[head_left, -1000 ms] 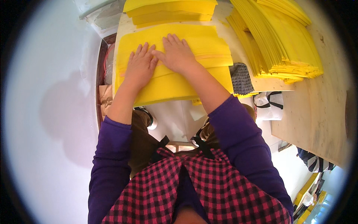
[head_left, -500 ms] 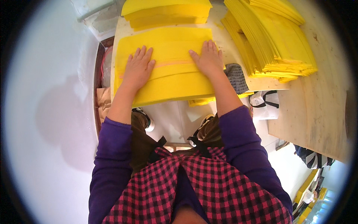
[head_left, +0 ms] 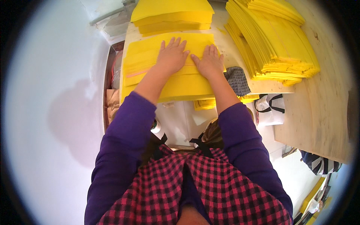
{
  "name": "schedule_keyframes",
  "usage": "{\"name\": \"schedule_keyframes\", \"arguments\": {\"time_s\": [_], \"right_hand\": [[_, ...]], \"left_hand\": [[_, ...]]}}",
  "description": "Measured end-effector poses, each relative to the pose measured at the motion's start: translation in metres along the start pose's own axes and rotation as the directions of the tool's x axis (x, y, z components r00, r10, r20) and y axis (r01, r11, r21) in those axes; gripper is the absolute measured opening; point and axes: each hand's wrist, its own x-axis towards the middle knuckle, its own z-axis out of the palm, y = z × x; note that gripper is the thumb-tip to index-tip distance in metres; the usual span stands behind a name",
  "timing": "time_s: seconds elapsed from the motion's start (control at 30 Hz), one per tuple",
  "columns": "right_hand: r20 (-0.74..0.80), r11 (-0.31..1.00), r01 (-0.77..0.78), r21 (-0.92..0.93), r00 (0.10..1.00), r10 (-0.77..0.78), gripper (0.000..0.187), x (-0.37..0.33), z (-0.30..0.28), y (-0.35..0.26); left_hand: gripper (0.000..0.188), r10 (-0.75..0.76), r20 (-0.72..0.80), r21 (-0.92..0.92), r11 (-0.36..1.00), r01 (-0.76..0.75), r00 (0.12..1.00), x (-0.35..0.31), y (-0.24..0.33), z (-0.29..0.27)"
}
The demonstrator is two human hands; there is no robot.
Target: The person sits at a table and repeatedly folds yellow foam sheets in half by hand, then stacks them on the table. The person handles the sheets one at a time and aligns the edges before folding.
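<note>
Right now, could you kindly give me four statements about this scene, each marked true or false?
1. The left hand rests on the near yellow stack. True.
2. The right hand grips the grey cloth. False: the right hand lies flat on that stack, the grey cloth beside its wrist.
3. The white bag has black handles. True.
4. The checked garment is green and white. False: the checked garment is pinkish-red and black.

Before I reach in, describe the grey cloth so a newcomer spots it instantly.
On the pale wooden table, find the yellow sheets under the right hand. Between those sheets and the thick yellow stack on the right lies the grey cloth. Its dark, textured surface sets it apart from its yellow neighbours.
</note>
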Motion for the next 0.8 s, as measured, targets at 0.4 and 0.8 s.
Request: {"name": "schedule_keyframes", "arguments": {"time_s": [0.4,0.8], "right_hand": [[-0.041,1.000,0.016,0.002,0.999,-0.016,0.087,0.001,0.008,0.004],[-0.040,0.964,0.229,0.138,0.973,-0.225,0.087,0.013,-0.011,-0.065]], "left_hand": [[0.067,-0.390,0.053,0.074,0.919,0.386,0.919,-0.056,-0.079,0.004],[0.067,-0.429,0.028,0.126,0.897,0.423,0.903,-0.059,-0.074,0.004]]}}
